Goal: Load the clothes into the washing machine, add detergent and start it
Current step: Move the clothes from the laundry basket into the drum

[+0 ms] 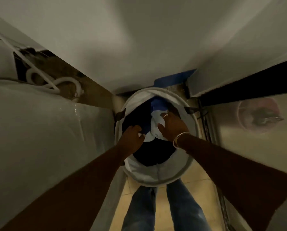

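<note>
Hamper (157, 176), round, pale and soft-walled, stands on the tiled floor (161, 205) just past my legs, centre of the head view. The clothes (153, 152) are all inside it; none are loaded yet, as far as I can see.

Head view, contents:
- dark mass fills the near and left part
- blue piece (158, 104) lies at the far rim
- pale blue-white piece (156, 120) sits bunched in the middle, running roughly near to far

Head view, hands:
- left grip (132, 135): inside the hamper at the left, fingers curled and clamped on the dark cloth where it meets the pale piece
- right grip (172, 124): inside at the right, a little farther in, fingers and thumb closed over the pale piece; bracelet (179, 139) on that wrist

Key relation: the bundle lies directly under and between both grips, one on each side of it, so the lift is straight up out of the hamper.

Surroundings: a white surface (39, 122) runs along the left, with hoses (67, 80) at its far end. Judgement: likely the washer, though no door, lid or panel shows, so I cannot confirm. If so, the load swings left and the left grip leads. Risk: loose ends of cloth trailing over the rim on the lift.
</note>
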